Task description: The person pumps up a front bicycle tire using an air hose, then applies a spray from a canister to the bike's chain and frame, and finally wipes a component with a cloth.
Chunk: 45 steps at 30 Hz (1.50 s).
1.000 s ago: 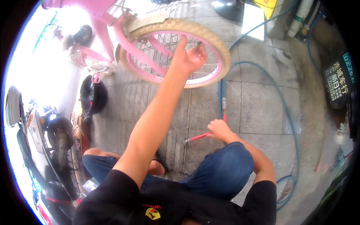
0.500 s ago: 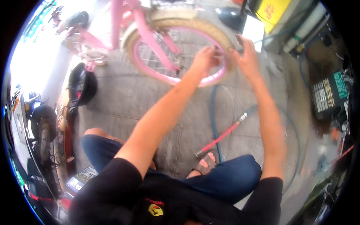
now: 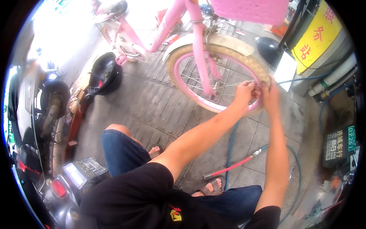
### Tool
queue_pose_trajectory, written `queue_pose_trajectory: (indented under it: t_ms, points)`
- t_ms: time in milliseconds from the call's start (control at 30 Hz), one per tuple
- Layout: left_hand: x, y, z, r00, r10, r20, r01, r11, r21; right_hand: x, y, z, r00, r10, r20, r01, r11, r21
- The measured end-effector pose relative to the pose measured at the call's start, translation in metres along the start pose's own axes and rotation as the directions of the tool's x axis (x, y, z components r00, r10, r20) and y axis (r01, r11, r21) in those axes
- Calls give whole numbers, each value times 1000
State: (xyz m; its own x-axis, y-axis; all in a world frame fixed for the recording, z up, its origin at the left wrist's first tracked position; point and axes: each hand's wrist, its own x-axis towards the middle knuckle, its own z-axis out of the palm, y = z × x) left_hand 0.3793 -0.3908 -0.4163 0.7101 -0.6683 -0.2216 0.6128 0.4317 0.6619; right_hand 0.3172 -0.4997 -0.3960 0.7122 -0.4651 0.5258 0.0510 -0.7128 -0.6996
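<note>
A pink bicycle (image 3: 198, 45) stands before me, its front wheel with a tan tyre (image 3: 249, 63) and a pink rim. My left hand (image 3: 247, 94) reaches in among the spokes at the right part of the rim. Its fingers are bent and pinched together; whatever sits between them is too small to make out. Just beside it, my right hand (image 3: 270, 97) closes round the tyre from its outer side, with the fingertips on the tread. Both hands nearly meet at the rim.
Below the wheel, a red hose piece (image 3: 232, 166) joined to a blue air hose (image 3: 296, 160) lies on the paving. A black helmet (image 3: 105, 74) rests at left, near a parked scooter (image 3: 57, 191). A yellow sign (image 3: 315, 36) and a dark box (image 3: 337, 147) stand at right.
My right hand, apart from the tyre with spread fingers before, now grips it. My left hand stays inside the rim. The view has shifted, so the bicycle appears further right and lower.
</note>
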Motion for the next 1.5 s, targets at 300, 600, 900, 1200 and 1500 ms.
queue_pose_trajectory:
  t_ms: [300, 600, 900, 1200, 1500]
  points:
    - [4, -11, -1, 1000, 18, -23, -16, 997, 75, -1, -2, -7, 998, 52, 28, -52, 999, -3]
    - [5, -8, -14, 995, -35, 90, 47, 990, -135, -1, -7, -9, 999, -28, 45, 27, 1000, 5]
    - [10, -1, -11, 991, -114, 70, 109, 992, 69, 0, -4, -11, 997, 14, 71, -13, 1000, -9]
    - [15, -1, -19, 989, -144, 35, 132, 963, 235, 0, -6, -2, 998, 14, 60, -17, 999, 41]
    - [11, -8, -20, 984, -47, 171, 32, 996, 86, -1, -2, -7, 999, 6, 53, -5, 1000, -14]
